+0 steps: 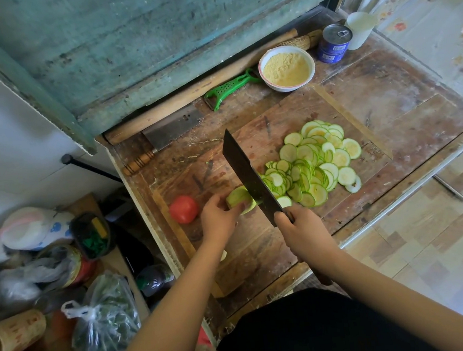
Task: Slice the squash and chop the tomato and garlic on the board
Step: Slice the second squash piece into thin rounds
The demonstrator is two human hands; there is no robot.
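Head view, all places relative to the board [259, 245]. It lies on the worn wooden counter [401, 82]. Pile of thin squash slices [316, 165] covers the board's far right part, so slicing looks nearly done. Only a short squash stub [239, 198] is left, near the board's middle, just left of the pile. Left hand [218, 218] has its fingers curled over the stub, pinning it down. Right hand [303, 226] is wrapped tight round the handle of the cleaver [250, 178]; the blade sits at the stub's cut end, between stub and pile. Can't tell whether the edge is into the flesh or just resting on it.

Tomato [184, 209] sits whole at the board's left edge, just beside the left hand: untouched. Garlic: none that I can make out.

Off the board, far side: second cleaver [170, 133], bowl of yellow meal [286, 68], green peeler [231, 88].

Judgement: squash nearly finished; tomato and garlic both remain.
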